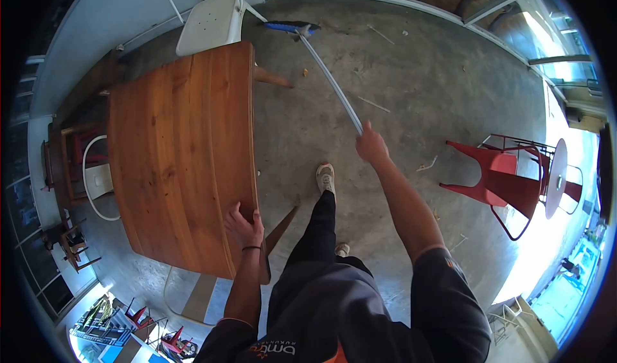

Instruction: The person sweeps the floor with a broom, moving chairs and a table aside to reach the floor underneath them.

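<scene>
My right hand is closed around the pale handle of a broom, whose blue head rests on the concrete floor far ahead, near a white chair. My left hand grips the near edge of a wooden table, fingers curled over its rim. One foot in a light shoe is stepped forward between the table and the broom.
A red metal chair and a small round white table stand to the right. Bits of litter lie on the floor. Dark wooden chairs sit left of the table. Glass walls run along the back and right.
</scene>
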The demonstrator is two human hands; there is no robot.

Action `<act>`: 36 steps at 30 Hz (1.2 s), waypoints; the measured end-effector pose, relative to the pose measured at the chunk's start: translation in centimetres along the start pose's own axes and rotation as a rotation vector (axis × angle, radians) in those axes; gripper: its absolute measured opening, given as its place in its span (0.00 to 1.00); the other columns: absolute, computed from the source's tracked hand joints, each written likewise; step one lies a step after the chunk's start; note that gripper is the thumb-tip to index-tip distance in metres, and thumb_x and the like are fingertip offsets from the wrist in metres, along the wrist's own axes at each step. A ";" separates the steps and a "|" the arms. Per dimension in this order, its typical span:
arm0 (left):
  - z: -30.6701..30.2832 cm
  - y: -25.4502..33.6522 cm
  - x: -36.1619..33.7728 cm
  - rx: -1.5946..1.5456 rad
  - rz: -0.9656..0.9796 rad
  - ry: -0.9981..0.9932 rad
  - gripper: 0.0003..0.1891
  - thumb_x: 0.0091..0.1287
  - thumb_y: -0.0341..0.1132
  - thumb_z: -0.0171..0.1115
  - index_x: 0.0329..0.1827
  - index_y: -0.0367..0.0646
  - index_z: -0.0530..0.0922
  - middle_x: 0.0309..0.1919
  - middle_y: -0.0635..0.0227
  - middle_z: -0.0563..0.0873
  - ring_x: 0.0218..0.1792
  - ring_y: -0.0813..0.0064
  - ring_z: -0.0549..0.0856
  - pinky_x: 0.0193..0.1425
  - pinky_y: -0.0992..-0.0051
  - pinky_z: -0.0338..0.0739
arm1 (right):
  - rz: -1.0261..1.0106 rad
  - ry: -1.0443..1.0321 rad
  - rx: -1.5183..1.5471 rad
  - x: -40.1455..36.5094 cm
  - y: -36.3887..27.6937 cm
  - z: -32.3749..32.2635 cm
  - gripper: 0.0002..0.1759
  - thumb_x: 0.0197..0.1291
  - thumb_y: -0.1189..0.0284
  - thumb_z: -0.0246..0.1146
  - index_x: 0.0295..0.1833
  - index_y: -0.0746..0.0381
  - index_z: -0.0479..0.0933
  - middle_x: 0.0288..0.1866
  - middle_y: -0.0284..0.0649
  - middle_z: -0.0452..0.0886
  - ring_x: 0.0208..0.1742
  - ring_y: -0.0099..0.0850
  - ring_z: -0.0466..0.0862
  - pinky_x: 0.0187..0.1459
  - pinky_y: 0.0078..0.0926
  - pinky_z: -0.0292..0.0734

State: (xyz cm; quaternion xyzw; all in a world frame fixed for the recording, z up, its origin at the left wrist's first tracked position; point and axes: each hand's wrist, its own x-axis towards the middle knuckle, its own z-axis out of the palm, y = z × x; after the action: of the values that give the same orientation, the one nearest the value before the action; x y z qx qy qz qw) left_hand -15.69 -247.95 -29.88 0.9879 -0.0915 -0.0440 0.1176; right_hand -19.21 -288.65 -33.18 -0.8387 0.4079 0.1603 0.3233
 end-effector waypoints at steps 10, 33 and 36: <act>2.0 3.8 6.3 0.082 0.021 0.129 0.32 0.55 0.51 0.60 0.58 0.40 0.66 0.49 0.52 0.69 0.52 0.50 0.66 0.58 0.52 0.56 | 0.002 -0.267 -0.261 11.9 -1.5 8.9 0.19 0.66 0.64 0.46 0.52 0.62 0.76 0.48 0.50 0.81 0.52 0.48 0.80 0.52 0.43 0.76; 1.4 2.5 3.0 0.016 -0.022 0.116 0.29 0.55 0.50 0.64 0.58 0.51 0.69 0.55 0.58 0.71 0.59 0.56 0.69 0.59 0.54 0.64 | 0.951 -0.295 -0.510 -50.8 38.6 -8.4 0.21 0.64 0.56 0.51 0.49 0.60 0.79 0.50 0.49 0.81 0.53 0.47 0.80 0.52 0.43 0.76; 1.1 3.2 -0.4 -0.006 -0.053 0.065 0.28 0.55 0.49 0.64 0.58 0.52 0.68 0.56 0.59 0.71 0.60 0.57 0.68 0.61 0.54 0.64 | 0.982 -0.241 -0.490 -56.8 38.2 -10.4 0.19 0.61 0.56 0.56 0.44 0.61 0.80 0.46 0.49 0.82 0.50 0.46 0.82 0.50 0.43 0.77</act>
State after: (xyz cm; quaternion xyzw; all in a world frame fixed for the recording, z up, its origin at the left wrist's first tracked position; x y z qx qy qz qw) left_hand -16.80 -251.21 -30.15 0.9905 -0.0611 -0.0153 0.1222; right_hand -84.23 -280.11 -10.96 -0.5768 0.6614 0.4767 0.0510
